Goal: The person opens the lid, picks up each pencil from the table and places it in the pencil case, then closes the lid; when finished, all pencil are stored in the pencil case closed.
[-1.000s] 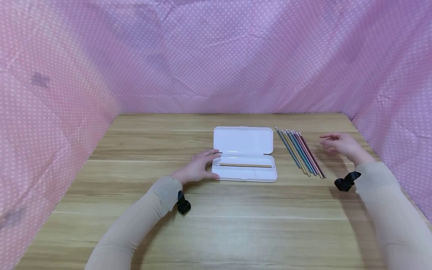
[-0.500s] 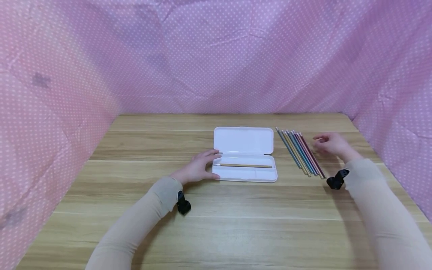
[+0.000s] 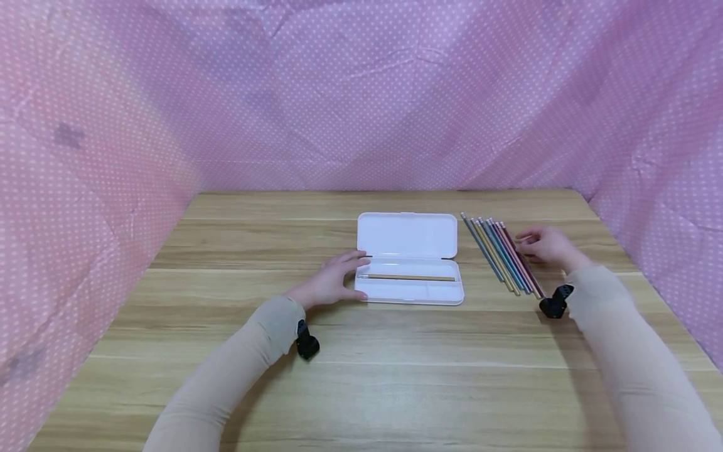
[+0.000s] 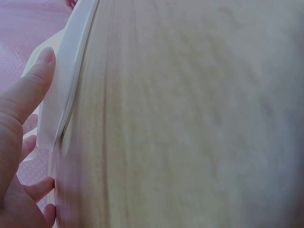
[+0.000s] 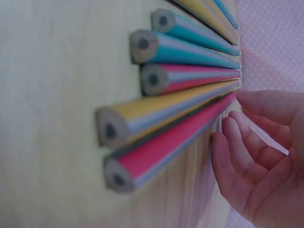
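Observation:
A white pencil case [image 3: 407, 235] lies unfolded on the table, one wooden pencil [image 3: 407, 277] lengthwise in its near half. My left hand [image 3: 330, 281] holds the left end of that half, thumb at the front edge and fingers toward the hinge. The left wrist view shows the thumb [image 4: 35, 85] against the white wall. To the right, several pencils [image 3: 497, 254] in blue, gold, teal and red lie slanted side by side. My right hand [image 3: 548, 246] is at the outermost red pencil [image 5: 175, 145], thumb tip right at its far part, other fingers loosely bent beside it.
Wood-grain table [image 3: 395, 376] under everything. Pink dotted cloth [image 3: 361, 94] hangs behind and along both sides. Black wrist cameras [image 3: 307, 342] sit below each hand. The pencils' unsharpened ends [image 5: 111, 130] point toward me.
My right hand has moved left from open table to the rightmost pencil, its fingertips drawing closer to it. The left hand, the case and the pencils stay put.

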Demonstrator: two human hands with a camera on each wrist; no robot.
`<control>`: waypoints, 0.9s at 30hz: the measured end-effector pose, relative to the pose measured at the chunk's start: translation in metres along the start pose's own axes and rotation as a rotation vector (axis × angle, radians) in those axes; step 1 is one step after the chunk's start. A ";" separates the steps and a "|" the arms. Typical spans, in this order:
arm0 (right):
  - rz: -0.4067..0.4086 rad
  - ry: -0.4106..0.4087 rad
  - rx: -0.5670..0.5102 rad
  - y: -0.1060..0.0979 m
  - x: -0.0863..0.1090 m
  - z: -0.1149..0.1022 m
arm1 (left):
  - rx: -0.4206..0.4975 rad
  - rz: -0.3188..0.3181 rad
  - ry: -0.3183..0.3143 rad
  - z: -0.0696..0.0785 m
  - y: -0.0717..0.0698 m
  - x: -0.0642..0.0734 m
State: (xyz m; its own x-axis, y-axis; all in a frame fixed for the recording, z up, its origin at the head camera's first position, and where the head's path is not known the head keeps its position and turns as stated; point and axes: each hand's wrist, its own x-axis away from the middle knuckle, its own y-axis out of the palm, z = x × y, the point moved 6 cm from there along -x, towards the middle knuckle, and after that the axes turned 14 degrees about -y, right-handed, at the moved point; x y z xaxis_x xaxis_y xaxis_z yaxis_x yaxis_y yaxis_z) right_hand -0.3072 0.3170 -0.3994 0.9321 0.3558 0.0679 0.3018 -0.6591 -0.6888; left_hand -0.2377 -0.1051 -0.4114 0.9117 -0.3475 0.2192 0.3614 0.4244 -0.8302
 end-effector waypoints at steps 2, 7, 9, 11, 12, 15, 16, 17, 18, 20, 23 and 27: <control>0.001 0.001 -0.016 0.001 0.000 0.000 | -0.005 0.002 0.009 0.001 0.000 0.000; 0.005 0.005 -0.020 0.004 -0.001 0.000 | -0.006 0.008 0.018 0.001 -0.001 0.000; 0.001 0.008 -0.008 0.004 0.000 0.000 | -0.003 0.006 0.015 0.001 -0.001 0.000; -0.003 0.015 0.003 0.005 0.000 0.001 | 0.002 0.001 0.009 0.001 -0.001 0.001; -0.006 0.017 0.008 0.004 0.001 0.001 | 0.004 0.000 0.008 0.001 -0.001 0.001; -0.012 0.034 0.021 0.004 0.002 0.002 | 0.003 0.000 0.008 0.001 0.000 0.001; -0.012 0.035 0.028 0.003 0.003 0.001 | 0.006 0.000 0.008 0.001 0.000 0.001; -0.010 0.039 0.038 0.003 0.004 0.001 | 0.006 0.001 0.010 0.001 -0.001 0.001; -0.008 0.042 0.044 0.002 0.004 0.001 | 0.006 0.002 0.010 0.001 -0.001 0.001; -0.005 0.049 0.058 0.002 0.004 0.001 | 0.009 0.002 0.006 0.001 -0.001 0.001; -0.012 0.063 0.069 0.001 0.005 0.002 | 0.011 0.004 -0.001 0.001 -0.001 0.001; -0.039 0.073 0.052 0.001 0.005 0.003 | 0.015 0.001 -0.011 0.001 -0.002 0.000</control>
State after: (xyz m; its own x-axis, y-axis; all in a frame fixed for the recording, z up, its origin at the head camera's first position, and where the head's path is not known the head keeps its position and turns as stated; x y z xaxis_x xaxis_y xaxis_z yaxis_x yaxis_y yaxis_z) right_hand -0.3032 0.3200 -0.4025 0.9326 0.3298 0.1467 0.3290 -0.6095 -0.7213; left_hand -0.2380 -0.1057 -0.4094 0.9140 -0.3382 0.2239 0.3633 0.4371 -0.8228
